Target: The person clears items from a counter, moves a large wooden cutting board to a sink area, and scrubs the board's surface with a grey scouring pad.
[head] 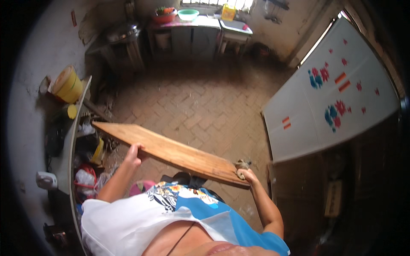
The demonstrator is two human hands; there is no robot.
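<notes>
A long, thick wooden board (pixel 176 150) is held up across my front, slanting from the upper left to the lower right. My left hand (pixel 135 153) grips its near edge, with the thumb up by the top face and the fingers hidden beneath. At the right end, my right hand (pixel 247 175) is closed around the board's end and a crumpled pale cloth (pixel 241 169). How the cloth sits under the fingers cannot be made out.
Left along the wall runs a shelf (pixel 73 134) with a yellow bucket (pixel 68 84); bags lie below. A door (pixel 326 92) with flower stickers stands at the right. Across the brick floor (pixel 189 105), a counter bears a green basin (pixel 188 14) beside a sink (pixel 235 26).
</notes>
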